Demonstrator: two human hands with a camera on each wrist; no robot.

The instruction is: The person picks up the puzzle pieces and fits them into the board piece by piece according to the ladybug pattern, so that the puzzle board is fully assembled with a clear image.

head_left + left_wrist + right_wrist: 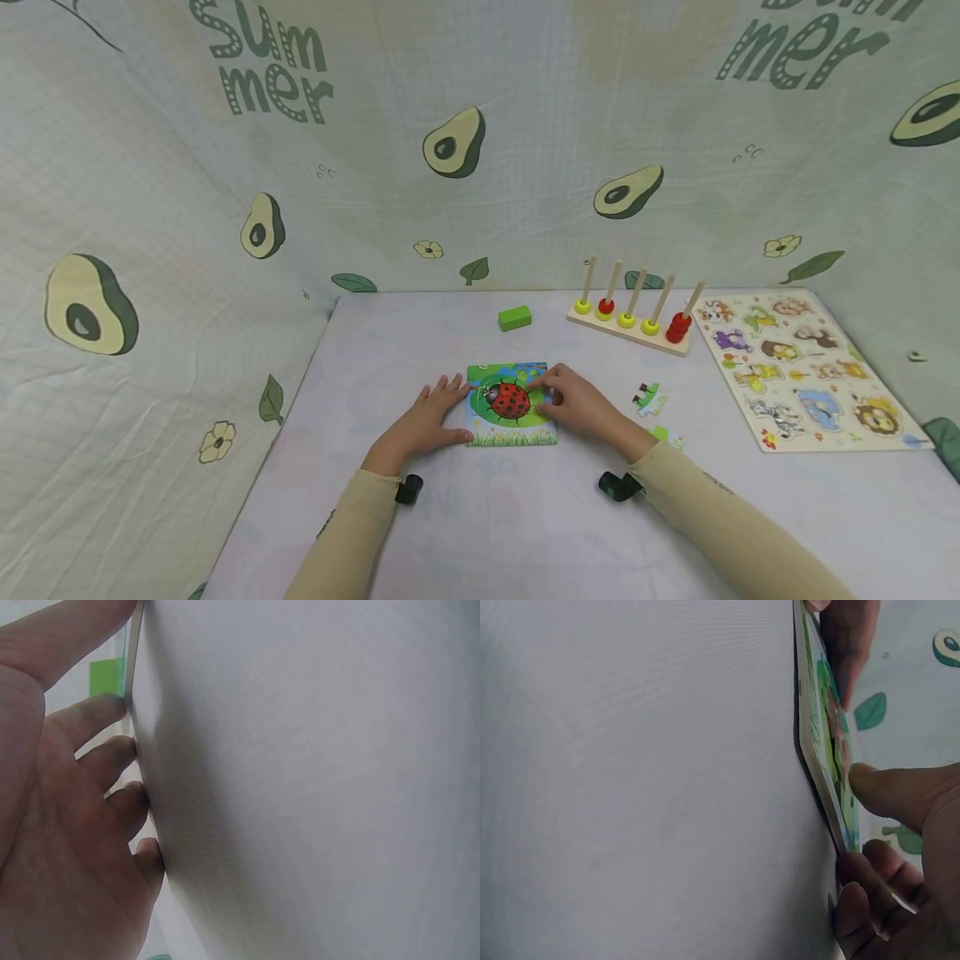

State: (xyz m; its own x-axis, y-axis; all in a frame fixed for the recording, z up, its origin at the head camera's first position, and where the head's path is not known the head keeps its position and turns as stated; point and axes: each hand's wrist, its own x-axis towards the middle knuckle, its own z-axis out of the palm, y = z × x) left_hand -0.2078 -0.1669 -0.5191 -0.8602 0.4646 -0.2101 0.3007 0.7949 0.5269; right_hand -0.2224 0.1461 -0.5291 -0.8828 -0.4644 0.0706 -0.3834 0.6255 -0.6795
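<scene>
A square ladybug jigsaw puzzle [491, 429] lies flat on the table, its picture facing up. Fingers spread, my left hand [429, 421] touches its left edge, the thumb near the bottom corner. On the right side, my right hand [581, 404] grips the puzzle, with thumb and index finger on the picture just right of the ladybug. The right wrist view shows the thumb [885, 791] against the printed face and other fingers [870, 892] curled at the board's edge. In the left wrist view the left fingertips [112, 754] meet the edge.
Loose puzzle pieces [651, 398] lie beside the right forearm. Behind stand a green block [514, 317] and a wooden peg stand [630, 330] with red and yellow beads. An animal peg board [817, 375] lies at the right. A printed cloth [525, 225] hangs behind the table.
</scene>
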